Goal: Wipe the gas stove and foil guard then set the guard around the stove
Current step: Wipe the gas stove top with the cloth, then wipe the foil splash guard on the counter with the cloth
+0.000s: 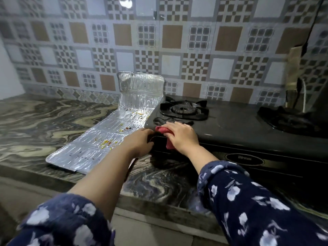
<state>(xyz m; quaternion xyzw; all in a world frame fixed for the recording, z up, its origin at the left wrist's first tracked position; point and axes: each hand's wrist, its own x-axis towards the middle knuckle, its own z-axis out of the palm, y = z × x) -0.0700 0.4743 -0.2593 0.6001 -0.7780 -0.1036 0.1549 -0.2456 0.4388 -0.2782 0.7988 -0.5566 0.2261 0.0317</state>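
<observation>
The foil guard (104,134) lies on the marbled counter (39,118) at the left, just beside the gas stove (239,128) and touching or nearly touching its left edge. Most of it is flat; its far panel stands up against the tiled wall (177,41). It looks like thin embossed foil in hinged panels: light, easily creased, likely to flop at the folds and sharp along the rim. I judge it best lifted by 2 opposite edges, close to a fold, so no panel buckles. Its silver surface carries yellow-orange grease specks and dark flecks, thickest along the side nearest the stove, so it looks not yet wiped.

The left hand (140,141) rests at the stove's front-left corner, fingers curled loosely around the edge as if steadying it. Whether it truly grips is hard to tell; it holds nothing loose.

The right hand (181,135) presses a pink cloth (160,129) onto the stove top, fingers spread flat over it, with part of the cloth hanging down the front edge. The cloth is soft and bunches easily.

The stove is black, glossy, stiff and heavy-looking, with 1 burner (183,109) behind the hands and a 2nd burner (287,118) at the far right. Its smooth top should wipe easily; the grates are awkward.
</observation>
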